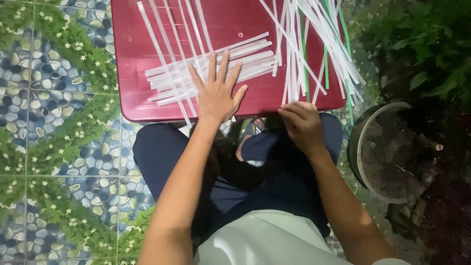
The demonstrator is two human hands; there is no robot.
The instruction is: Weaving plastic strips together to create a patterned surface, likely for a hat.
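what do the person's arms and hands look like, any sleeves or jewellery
Both arms are bare from the bottom edge of the picture to the wrist, with no sleeves showing. The left hand and right hand wear no gloves, and no rings, watch or bracelets show. The fingers are slim, with short nails.

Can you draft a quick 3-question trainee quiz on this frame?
1. True or false: the left hand lies flat, fingers spread, on the white strips.
2. Where is the right hand? A) at the near edge of the red table B) in the plant pot
3. What colour are the few strips mixed into the loose pile?

Key: 1 true; 2 A; 3 green.
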